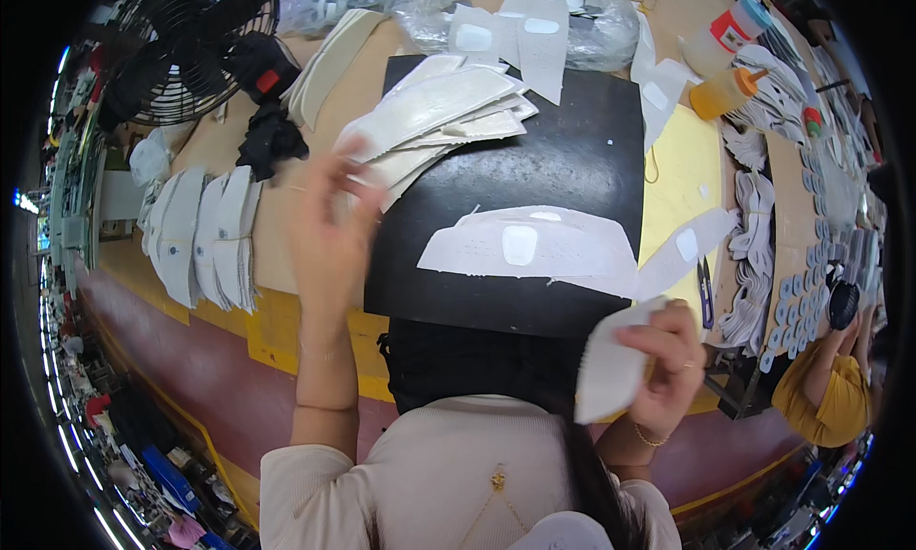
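Note:
My right hand (668, 369) pinches a curved white fabric piece (611, 361) off the near right corner of the black mat (410, 297). My left hand (339, 211), smeared by motion, is at the left end of a fanned stack of white curved pieces (444, 111); whether its fingers grip one is unclear. On the mat in front of me lies a wide white piece (572, 240) with a small white rectangular patch (519, 246). Its right end meets another patched piece (689, 245), which reaches over a yellow sheet (682, 173).
A black fan (191, 44) stands far left, above bundled white pieces (224, 235). Patched pieces (542, 49) and clear plastic bags lie at the back. An orange-yellow squeeze bottle (722, 94), a dark slim tool (705, 292) and tied bundles (754, 245) are right. Another person (825, 393) sits far right.

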A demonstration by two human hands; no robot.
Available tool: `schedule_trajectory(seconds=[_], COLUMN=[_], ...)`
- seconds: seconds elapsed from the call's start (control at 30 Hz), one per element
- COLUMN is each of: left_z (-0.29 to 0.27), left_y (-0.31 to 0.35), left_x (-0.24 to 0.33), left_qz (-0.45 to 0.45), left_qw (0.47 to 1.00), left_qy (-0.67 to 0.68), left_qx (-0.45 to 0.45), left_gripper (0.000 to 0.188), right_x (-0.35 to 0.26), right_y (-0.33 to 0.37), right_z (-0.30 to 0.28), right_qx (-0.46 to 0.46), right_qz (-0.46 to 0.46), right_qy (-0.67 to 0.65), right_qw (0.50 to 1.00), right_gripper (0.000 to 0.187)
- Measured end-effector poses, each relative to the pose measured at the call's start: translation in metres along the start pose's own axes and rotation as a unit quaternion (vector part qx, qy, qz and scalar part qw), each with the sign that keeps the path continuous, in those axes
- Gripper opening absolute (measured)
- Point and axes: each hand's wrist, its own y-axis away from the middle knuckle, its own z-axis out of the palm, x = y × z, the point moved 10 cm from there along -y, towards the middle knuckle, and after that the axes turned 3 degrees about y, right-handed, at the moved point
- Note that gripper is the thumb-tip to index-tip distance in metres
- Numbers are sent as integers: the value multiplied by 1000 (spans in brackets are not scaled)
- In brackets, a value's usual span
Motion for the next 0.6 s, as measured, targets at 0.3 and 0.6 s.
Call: schedule_trajectory(seconds=[0.3, 0.6], left_z=[111, 125], left_y=[115, 131], left_x=[16, -13], left_qz=[-259, -399], left_qw=[842, 744], left_qy=[291, 345], left_qx=[-374, -409], left_gripper=[46, 31], right_x=[-23, -16], right_y=[-5, 2], right_z=[79, 86], right_qx=[-120, -215], right_qz=[-92, -85], right_qy=[102, 94], right_qw=[983, 968], right_gripper=[31, 18])
